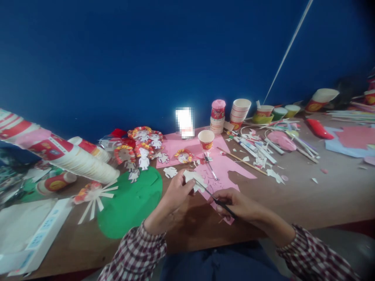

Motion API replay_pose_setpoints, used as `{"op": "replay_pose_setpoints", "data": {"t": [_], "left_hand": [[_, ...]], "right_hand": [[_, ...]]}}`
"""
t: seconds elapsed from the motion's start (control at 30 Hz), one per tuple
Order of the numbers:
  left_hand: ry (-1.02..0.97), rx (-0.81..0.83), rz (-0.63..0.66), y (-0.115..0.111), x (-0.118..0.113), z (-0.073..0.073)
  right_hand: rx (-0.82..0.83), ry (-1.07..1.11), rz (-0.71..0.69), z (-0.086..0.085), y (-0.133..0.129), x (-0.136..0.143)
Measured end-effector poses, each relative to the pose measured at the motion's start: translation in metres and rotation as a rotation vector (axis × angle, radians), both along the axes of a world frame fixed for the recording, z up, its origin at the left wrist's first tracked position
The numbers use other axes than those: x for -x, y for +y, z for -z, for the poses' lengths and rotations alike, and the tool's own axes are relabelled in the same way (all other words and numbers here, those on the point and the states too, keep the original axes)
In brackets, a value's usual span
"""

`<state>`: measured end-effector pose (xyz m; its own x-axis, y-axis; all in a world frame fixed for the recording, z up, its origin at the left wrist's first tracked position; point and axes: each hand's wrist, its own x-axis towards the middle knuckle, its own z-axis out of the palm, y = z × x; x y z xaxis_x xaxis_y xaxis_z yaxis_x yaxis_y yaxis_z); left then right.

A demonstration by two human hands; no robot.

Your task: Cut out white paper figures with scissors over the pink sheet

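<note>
My left hand (178, 188) pinches a small piece of white paper (191, 176) with a cut, uneven outline. In my right hand (234, 203) is a pair of scissors (224, 205) with dark handles, its blades reaching left to the white paper. Under both hands lies pink paper (231, 173) with a jagged cut edge and dark pen lines. A pen (211, 167) rests on that pink paper. Just beyond my left hand is another white paper cutout (170, 172), and a decorated paper face (184, 156) lies farther back.
A paper cup (206, 139) stands behind the pink paper. Stacked cups (240, 111) line the blue wall. Markers (249, 145) and scraps lie to the right. Left are a green paper round (131, 207), paper figures (143, 158), a long leaning cup stack (79, 160) and a white box (49, 226).
</note>
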<state>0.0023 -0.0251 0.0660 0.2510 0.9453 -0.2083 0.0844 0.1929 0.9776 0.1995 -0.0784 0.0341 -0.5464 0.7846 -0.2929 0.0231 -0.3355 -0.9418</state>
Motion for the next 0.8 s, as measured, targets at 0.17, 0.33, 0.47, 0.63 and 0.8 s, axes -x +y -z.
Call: {"op": "replay_pose_setpoints", "data": {"t": [0.17, 0.33, 0.47, 0.63, 0.8], "left_hand": [[-0.064, 0.007, -0.013, -0.0014, -0.0024, 0.0038], [-0.049, 0.014, -0.022, -0.0008, -0.0005, 0.0072], [-0.008, 0.028, -0.021, 0.0011, 0.004, 0.0038], [-0.133, 0.123, -0.029, -0.0001, 0.0037, 0.0018], [-0.166, 0.164, -0.048, -0.0012, 0.0028, 0.0035]], "right_hand": [[-0.002, -0.001, 0.023, 0.0, 0.0004, 0.0013], [0.008, 0.003, 0.009, 0.0031, 0.0013, 0.0017], [0.011, 0.019, 0.02, 0.0023, 0.0014, 0.0015], [0.024, -0.008, 0.043, 0.0003, -0.0004, 0.0038], [0.011, -0.017, 0.062, -0.0021, -0.0014, 0.0074]]}}
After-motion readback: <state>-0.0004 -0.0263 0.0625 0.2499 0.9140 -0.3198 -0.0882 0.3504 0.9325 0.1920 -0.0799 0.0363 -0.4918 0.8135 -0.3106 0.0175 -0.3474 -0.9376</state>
